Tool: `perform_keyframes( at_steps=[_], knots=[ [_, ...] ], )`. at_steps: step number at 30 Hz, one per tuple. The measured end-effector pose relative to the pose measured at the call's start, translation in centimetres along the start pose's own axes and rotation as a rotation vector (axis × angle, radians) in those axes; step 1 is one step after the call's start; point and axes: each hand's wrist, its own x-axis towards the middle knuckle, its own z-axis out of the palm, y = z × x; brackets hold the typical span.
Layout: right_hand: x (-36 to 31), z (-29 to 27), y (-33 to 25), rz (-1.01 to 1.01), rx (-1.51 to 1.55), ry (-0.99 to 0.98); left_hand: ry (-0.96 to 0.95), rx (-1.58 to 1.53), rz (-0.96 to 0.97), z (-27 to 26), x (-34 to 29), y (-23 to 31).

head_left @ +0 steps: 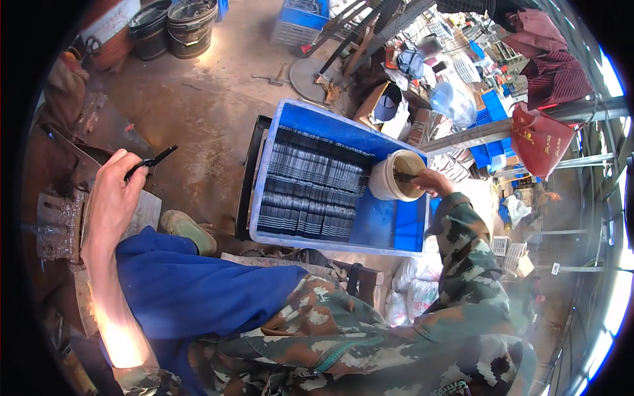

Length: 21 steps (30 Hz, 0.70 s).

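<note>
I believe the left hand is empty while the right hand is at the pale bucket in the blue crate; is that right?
Not quite: the left hand is not empty. The head view shows it holding a slim black piece, while the right hand is at the pale bucket in the blue crate.

The dark item (pixel 405 177) in the right grip (pixel 432 182) is indistinct.

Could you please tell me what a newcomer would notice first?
Probably the bright blue crate in the middle, its left part packed with thin dark pieces. A pale bucket stands at its right end, with the right hand at its mouth. At left, the left hand holds a slim black piece.
</note>
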Motion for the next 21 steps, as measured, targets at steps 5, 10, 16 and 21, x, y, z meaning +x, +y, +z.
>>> perform_keyframes(
  at_steps=[5,10,16,21],
  knots=[
    [2.6,3.1,-2.9,-0.112,-0.206,0.037,-0.025,0.014,0.003,0.1,-0.2,0.0],
    [3.8,3.5,-3.8,0.099,-0.197,0.018,-0.025,0.020,0.013,0.1,0.1,0.1],
    [4.7,5.2,-3.5,-0.006,-0.250,0.099,0.002,0.015,0.004,-0.2,-0.2,-0.1],
    [2.2,3.7,-1.8,-0.158,-0.352,0.269,0.021,0.020,0.030,-0.3,-0.7,0.0]
  ],
)
